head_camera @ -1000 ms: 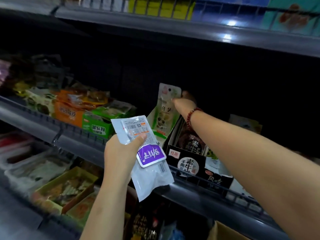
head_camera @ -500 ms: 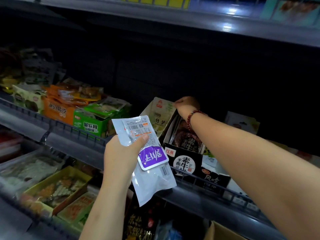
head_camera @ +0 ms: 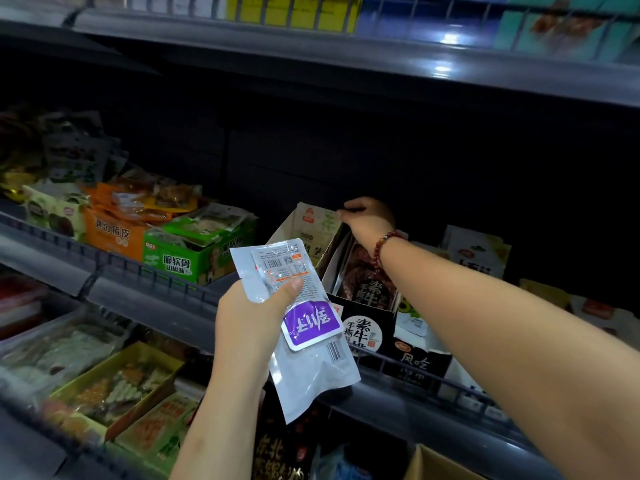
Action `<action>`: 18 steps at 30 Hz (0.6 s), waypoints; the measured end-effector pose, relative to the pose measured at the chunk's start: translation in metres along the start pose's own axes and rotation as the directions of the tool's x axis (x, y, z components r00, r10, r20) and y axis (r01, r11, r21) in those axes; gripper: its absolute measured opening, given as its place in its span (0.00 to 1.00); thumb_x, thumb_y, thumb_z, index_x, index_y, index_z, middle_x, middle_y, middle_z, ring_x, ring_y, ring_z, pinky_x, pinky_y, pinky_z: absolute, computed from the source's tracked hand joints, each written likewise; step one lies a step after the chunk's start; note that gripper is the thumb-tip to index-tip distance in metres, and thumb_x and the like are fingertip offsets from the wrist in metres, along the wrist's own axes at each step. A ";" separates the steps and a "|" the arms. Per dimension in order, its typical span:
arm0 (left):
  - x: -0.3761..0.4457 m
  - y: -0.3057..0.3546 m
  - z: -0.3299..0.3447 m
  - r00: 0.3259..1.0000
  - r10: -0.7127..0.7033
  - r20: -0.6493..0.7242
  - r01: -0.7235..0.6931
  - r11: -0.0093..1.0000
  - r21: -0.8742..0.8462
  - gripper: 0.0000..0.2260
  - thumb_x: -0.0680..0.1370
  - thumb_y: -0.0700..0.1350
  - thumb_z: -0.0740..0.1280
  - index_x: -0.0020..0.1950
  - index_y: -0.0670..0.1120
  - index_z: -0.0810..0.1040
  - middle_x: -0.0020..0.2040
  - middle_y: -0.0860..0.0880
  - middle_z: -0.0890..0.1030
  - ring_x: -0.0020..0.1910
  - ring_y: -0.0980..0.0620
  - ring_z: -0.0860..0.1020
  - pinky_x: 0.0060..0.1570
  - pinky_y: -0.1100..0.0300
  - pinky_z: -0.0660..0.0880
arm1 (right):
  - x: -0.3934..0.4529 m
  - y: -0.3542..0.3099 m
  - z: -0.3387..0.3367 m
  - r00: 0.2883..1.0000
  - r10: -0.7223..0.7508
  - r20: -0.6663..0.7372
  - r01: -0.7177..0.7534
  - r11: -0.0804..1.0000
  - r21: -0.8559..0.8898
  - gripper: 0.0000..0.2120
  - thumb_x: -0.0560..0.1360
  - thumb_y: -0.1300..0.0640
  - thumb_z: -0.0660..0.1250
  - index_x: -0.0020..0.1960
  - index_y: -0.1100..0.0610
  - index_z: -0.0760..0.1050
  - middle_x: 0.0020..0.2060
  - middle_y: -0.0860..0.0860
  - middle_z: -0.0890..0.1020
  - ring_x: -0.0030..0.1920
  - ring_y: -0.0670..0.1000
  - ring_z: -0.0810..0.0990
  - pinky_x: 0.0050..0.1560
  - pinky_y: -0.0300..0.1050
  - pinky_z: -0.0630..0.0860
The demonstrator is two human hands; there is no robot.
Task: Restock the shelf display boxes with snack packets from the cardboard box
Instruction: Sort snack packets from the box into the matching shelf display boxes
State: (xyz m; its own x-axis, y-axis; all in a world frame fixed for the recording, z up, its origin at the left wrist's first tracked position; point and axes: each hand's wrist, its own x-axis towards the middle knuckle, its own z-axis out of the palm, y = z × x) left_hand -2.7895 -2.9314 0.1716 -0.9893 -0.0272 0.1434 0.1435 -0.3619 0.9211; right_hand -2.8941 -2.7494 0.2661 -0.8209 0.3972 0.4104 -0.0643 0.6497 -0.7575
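Cardboard box [head_camera: 440,464] cut off at bottom edge, right hand [head_camera: 369,221] fingertips lost in shelf shadow, far-left packets [head_camera: 65,157] blurred, unreadable

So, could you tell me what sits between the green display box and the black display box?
In the head view, a pale display box, leaning left; the right hand holds its top.

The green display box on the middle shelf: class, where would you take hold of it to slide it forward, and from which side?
Grip the green display box by its printed front wall, from the aisle side, fingers hooked over the open top edge. Probably best: the orange box crowds its left, and packets overhang the top.
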 end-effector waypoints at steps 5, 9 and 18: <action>-0.016 0.004 0.005 0.997 -0.026 0.079 0.032 0.997 -0.076 0.08 0.72 0.40 0.74 0.49 0.49 0.81 0.38 0.52 0.86 0.34 0.53 0.84 0.28 0.64 0.78 | -0.048 -0.007 -0.018 0.995 -0.098 0.020 0.096 0.991 0.096 0.04 0.74 0.51 0.70 0.43 0.52 0.79 0.38 0.43 0.79 0.42 0.43 0.77 0.38 0.34 0.69; -0.029 0.008 0.014 0.993 -0.039 0.115 0.050 0.994 -0.098 0.16 0.69 0.39 0.75 0.56 0.45 0.80 0.43 0.47 0.86 0.40 0.48 0.85 0.34 0.58 0.81 | -0.097 -0.010 -0.052 0.968 -0.042 0.246 0.012 0.992 0.123 0.11 0.75 0.45 0.67 0.44 0.52 0.82 0.37 0.44 0.81 0.37 0.42 0.76 0.39 0.37 0.71; -0.073 0.030 0.056 0.932 -0.169 0.320 0.183 0.983 -0.013 0.13 0.71 0.45 0.72 0.55 0.46 0.80 0.45 0.45 0.86 0.43 0.45 0.85 0.47 0.48 0.80 | -0.174 0.006 -0.137 0.942 0.166 0.291 -0.214 0.967 0.141 0.08 0.73 0.51 0.70 0.43 0.56 0.82 0.31 0.47 0.83 0.27 0.43 0.73 0.26 0.35 0.66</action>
State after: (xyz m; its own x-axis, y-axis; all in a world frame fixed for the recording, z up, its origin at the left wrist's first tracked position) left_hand -2.7112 -2.8882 0.2090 -0.9378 0.3343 0.0937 -0.0404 -0.3731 0.9269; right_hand -2.6740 -2.7264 0.2595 -0.9492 0.2936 0.1133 0.0333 0.4515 -0.8916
